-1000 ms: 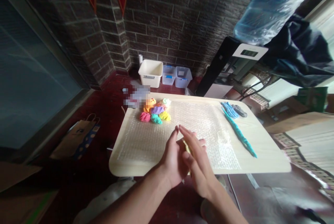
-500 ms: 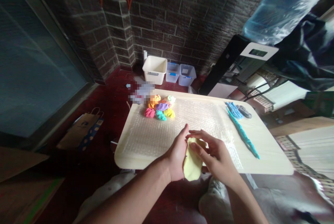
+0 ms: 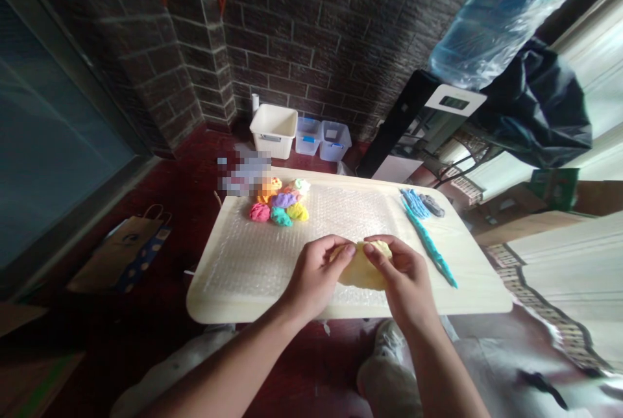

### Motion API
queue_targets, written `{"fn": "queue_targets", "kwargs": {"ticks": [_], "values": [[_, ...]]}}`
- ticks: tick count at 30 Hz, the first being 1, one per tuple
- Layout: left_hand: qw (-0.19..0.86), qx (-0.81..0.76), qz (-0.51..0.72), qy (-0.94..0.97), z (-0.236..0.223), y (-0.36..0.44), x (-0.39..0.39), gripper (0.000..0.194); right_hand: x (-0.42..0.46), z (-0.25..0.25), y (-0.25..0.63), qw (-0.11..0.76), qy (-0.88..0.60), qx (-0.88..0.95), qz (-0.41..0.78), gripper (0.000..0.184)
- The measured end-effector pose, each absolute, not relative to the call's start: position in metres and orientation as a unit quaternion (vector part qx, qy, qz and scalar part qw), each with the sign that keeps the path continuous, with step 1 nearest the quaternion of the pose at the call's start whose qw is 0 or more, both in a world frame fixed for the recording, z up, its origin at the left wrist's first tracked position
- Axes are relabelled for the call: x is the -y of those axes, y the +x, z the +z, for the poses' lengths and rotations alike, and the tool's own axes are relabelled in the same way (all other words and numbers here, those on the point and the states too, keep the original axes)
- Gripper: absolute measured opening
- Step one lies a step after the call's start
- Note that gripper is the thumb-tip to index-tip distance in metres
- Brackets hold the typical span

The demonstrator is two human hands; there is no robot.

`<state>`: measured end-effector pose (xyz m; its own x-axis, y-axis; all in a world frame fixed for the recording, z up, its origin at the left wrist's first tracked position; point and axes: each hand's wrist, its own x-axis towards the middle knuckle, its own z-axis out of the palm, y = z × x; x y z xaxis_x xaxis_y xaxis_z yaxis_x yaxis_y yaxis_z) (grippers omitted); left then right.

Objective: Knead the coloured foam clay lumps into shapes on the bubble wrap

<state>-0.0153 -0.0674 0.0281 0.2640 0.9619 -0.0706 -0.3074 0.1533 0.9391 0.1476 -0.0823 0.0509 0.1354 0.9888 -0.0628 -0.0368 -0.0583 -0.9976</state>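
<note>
A flattened piece of pale yellow clay (image 3: pixel 361 269) is gripped from both sides, just above the bubble-wrap sheet (image 3: pixel 272 249) on the light wooden board (image 3: pixel 481 282). My left hand (image 3: pixel 316 272) pinches its left edge with thumb and fingers closed. My right hand (image 3: pixel 403 278) pinches its right edge the same way. At the board's far left lies a cluster of several small coloured clay lumps (image 3: pixel 280 200). A long teal clay rope (image 3: pixel 428 246) runs along the board's right side.
Blue and grey clay pieces (image 3: pixel 421 202) lie at the board's far right corner. On the red floor stand a white bin (image 3: pixel 273 132), two clear boxes (image 3: pixel 321 139) and a paper bag (image 3: pixel 124 252). A brick wall stands behind; a water dispenser (image 3: pixel 433 119) stands right.
The palms pressed together on the clay have parted. The flattened yellow piece came into view, and both hands now pinch its edges, holding it lying wide over the bubble wrap.
</note>
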Motion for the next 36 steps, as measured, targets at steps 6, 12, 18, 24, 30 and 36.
{"fn": "queue_targets", "kwargs": {"ticks": [6, 12, 18, 24, 30, 36], "values": [[0.614, -0.362, 0.479, 0.512, 0.031, -0.018, 0.069, 0.027, 0.086, 0.049, 0.158, 0.502, -0.536, 0.449, 0.51, 0.029], [0.586, -0.374, 0.476, 0.538, 0.032, -0.017, 0.073, 0.027, 0.088, 0.054, 0.157, 0.503, -0.547, 0.495, 0.45, 0.027], [0.557, -0.381, 0.48, 0.561, 0.033, -0.02, 0.073, 0.026, 0.089, 0.062, 0.154, 0.47, -0.558, 0.575, 0.371, 0.027], [0.519, -0.372, 0.487, 0.595, 0.036, -0.023, 0.072, 0.022, 0.089, 0.061, 0.156, 0.442, -0.554, 0.621, 0.334, 0.016], [0.498, -0.383, 0.484, 0.609, 0.035, -0.023, 0.071, 0.022, 0.089, 0.059, 0.157, 0.437, -0.553, 0.628, 0.328, 0.014], [0.543, -0.377, 0.484, 0.574, 0.031, -0.022, 0.07, 0.024, 0.09, 0.057, 0.158, 0.438, -0.55, 0.618, 0.351, 0.016]]}}
